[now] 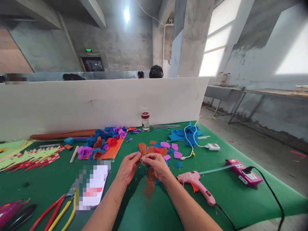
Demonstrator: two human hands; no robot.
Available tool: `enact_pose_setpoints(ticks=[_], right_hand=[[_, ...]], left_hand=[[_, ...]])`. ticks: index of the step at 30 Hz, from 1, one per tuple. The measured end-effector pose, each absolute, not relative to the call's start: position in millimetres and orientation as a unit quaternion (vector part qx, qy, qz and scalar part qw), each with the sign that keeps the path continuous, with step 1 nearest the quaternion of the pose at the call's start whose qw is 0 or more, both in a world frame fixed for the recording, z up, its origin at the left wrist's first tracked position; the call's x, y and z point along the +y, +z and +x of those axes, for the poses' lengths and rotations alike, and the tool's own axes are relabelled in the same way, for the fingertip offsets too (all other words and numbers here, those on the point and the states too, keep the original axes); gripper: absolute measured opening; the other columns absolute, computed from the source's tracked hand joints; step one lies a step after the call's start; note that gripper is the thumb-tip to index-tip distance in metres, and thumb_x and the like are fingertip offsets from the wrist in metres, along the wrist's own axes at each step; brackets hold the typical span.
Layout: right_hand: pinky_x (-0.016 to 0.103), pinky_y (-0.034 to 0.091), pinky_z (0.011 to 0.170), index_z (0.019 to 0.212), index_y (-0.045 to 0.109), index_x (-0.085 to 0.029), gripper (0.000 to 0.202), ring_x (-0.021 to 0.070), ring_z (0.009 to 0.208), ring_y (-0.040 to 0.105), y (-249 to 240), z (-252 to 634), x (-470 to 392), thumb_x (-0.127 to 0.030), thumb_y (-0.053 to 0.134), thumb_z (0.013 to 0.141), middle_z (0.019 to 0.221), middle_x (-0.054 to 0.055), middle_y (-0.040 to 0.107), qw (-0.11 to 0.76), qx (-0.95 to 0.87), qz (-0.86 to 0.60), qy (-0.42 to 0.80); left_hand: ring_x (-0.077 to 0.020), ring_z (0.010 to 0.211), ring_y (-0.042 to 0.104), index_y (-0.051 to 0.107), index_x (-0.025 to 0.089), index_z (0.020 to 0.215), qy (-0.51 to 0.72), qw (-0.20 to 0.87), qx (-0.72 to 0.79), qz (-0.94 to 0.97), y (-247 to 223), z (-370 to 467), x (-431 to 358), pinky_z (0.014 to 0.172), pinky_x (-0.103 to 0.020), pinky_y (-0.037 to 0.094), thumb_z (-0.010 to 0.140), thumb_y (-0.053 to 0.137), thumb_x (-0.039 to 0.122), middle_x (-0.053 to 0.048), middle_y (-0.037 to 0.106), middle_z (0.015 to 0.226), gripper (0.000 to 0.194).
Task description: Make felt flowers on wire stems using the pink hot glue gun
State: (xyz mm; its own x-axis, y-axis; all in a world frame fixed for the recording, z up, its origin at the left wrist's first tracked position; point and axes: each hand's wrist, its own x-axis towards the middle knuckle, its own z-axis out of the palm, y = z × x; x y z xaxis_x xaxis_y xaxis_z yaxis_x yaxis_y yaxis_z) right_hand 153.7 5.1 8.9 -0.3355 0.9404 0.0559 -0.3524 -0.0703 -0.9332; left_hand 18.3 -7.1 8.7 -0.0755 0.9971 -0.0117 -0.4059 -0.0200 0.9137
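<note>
My left hand (130, 165) and my right hand (156, 163) meet over the middle of the green table (134, 215), fingertips pinched together. A brown petal (142, 148), paper-like, rises from between them; its lower end is hidden by my fingers. More brown petals (149, 189) lie below and behind my hands. Just beyond are loose purple petals (178, 154) and a red one (158, 150). To the right of my right wrist rests a pink glue gun (196, 183), a clear glue stick in its back.
Rolled paper flowers (112, 142) sit at the back left, beside checkered strips (40, 157). A phone (96, 186) and red-handled pliers (56, 207) lie left. Right are a power strip (245, 173) and white charger (213, 146). A jar (145, 122) stands before the white partition (103, 106).
</note>
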Motion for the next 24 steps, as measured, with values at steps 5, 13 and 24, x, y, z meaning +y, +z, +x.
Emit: enact_pose_setpoints(ticks=[5,13,24], right_hand=[[0.025,0.039,0.064,0.061,0.071,-0.016,0.024,0.0109,0.058,0.053,7.8,153.4,5.8,-0.039,0.079,0.058,0.059,0.001,0.065,0.488,-0.482,-0.306,0.661],[0.025,0.043,0.064,0.06,0.069,-0.015,0.032,0.0119,0.058,0.056,10.1,151.2,4.3,-0.043,0.082,0.054,0.059,0.002,0.066,0.498,-0.474,-0.304,0.66],[0.026,0.047,0.065,0.064,0.071,-0.016,0.029,0.0126,0.059,0.059,8.4,150.8,2.9,-0.041,0.082,0.056,0.061,0.001,0.067,0.497,-0.458,-0.273,0.685]], left_hand=[[-0.011,0.062,0.057,0.072,0.014,0.069,0.623,0.58,0.397,0.344,6.9,17.9,-5.9,0.064,-0.023,0.044,0.054,0.086,0.029,-0.002,0.067,0.065,0.025],[-0.0106,0.062,0.059,0.071,0.014,0.073,0.623,0.6,0.394,0.31,8.7,18.0,-6.7,0.062,-0.022,0.044,0.052,0.087,0.025,-0.001,0.068,0.067,0.029],[-0.0109,0.064,0.057,0.071,0.013,0.071,0.598,0.611,0.376,0.356,8.2,16.6,-8.1,0.063,-0.022,0.042,0.061,0.083,0.03,-0.001,0.066,0.067,0.023]])
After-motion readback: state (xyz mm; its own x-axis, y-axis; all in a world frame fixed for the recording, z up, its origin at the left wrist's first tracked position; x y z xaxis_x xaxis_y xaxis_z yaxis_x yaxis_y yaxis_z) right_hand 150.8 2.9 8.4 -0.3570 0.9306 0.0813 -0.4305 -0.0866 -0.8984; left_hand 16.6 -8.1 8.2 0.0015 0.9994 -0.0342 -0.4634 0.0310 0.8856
